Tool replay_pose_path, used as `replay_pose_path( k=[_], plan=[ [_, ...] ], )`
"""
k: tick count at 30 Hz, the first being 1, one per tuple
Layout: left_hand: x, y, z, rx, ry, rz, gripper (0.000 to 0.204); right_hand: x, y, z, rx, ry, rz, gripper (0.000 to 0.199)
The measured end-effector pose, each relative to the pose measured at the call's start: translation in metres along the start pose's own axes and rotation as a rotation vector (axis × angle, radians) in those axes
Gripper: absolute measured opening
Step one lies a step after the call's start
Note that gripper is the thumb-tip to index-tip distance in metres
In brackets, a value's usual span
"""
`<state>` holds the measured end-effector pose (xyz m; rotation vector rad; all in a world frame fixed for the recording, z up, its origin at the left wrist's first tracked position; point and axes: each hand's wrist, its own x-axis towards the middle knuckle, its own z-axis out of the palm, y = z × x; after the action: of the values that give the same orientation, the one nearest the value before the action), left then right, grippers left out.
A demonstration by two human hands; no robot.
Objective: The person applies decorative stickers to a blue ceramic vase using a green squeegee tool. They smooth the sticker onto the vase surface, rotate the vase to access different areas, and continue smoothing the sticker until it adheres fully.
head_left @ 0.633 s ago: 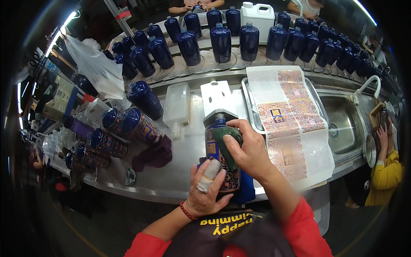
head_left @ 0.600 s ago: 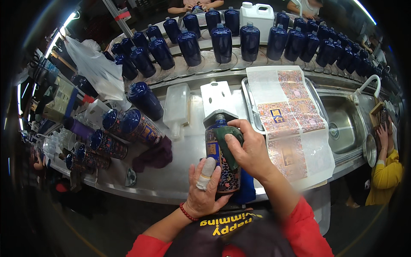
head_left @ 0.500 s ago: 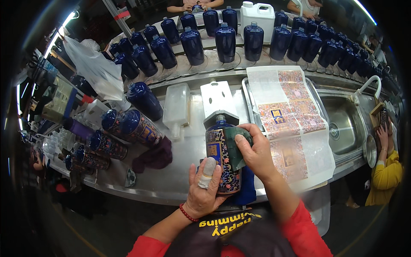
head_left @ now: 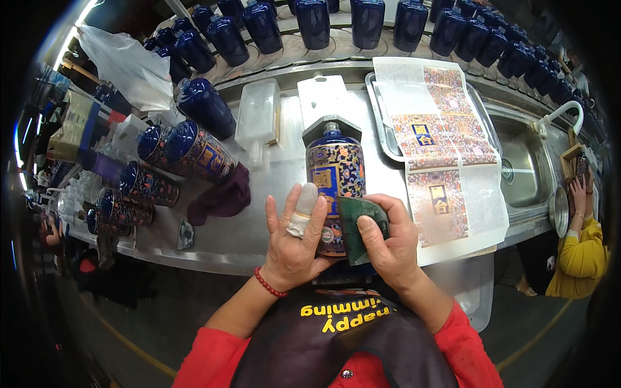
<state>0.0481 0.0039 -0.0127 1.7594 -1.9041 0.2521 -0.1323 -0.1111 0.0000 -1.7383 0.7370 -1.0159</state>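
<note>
A blue bottle (head_left: 335,161) with a colourful floral wrap and a blue-and-gold panel lies on the steel counter, its neck at a grey notched holder (head_left: 332,123). My left hand (head_left: 295,239) rests along the bottle's lower left side, fingers stretched and spread, one finger wrapped in pale tape. The thumb reaches toward the bottle's base. Between the thumb and fingers of my right hand (head_left: 391,240) is a dark green flexible scraper (head_left: 362,226), its edge pressed on the bottle's lower right side. My right fingers are partly hidden behind the scraper.
Printed floral sheets (head_left: 446,161) lie over a metal tray right of the bottle, beside a sink (head_left: 521,168). At left stand wrapped bottles (head_left: 202,152), a purple cloth (head_left: 223,194) and a clear container (head_left: 259,116). Plain blue bottles (head_left: 314,26) line the far conveyor. A yellow-sleeved person (head_left: 579,258) works at right.
The green scraper has moved down the bottle's right side, uncovering more of the floral wrap. My left fingers have spread and shifted lower. The whole view has tilted downward.
</note>
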Motion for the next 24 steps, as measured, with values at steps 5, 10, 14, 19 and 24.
replay_pose_path(
  k=[5, 10, 14, 19, 24],
  plan=[
    [0.009, 0.003, -0.001, 0.044, 0.029, 0.049, 0.113, -0.008, 0.013, -0.010, 0.033, 0.089, 0.149, 0.028],
    [0.006, 0.001, 0.011, -0.124, 0.079, -0.068, 0.121, -0.008, 0.002, -0.027, -0.407, -0.038, -0.444, 0.031],
    [-0.006, -0.008, 0.011, -0.282, -0.044, -0.096, 0.123, -0.011, -0.011, -0.032, -0.479, -0.291, -0.728, 0.029],
    [-0.015, -0.018, 0.017, -0.319, -0.103, -0.074, 0.125, -0.010, -0.021, -0.033, -0.498, -0.280, -0.676, 0.031],
    [-0.015, -0.016, 0.016, -0.238, -0.060, -0.168, 0.124, -0.004, -0.029, -0.031, -0.354, -0.590, -0.779, 0.030]
  ],
)
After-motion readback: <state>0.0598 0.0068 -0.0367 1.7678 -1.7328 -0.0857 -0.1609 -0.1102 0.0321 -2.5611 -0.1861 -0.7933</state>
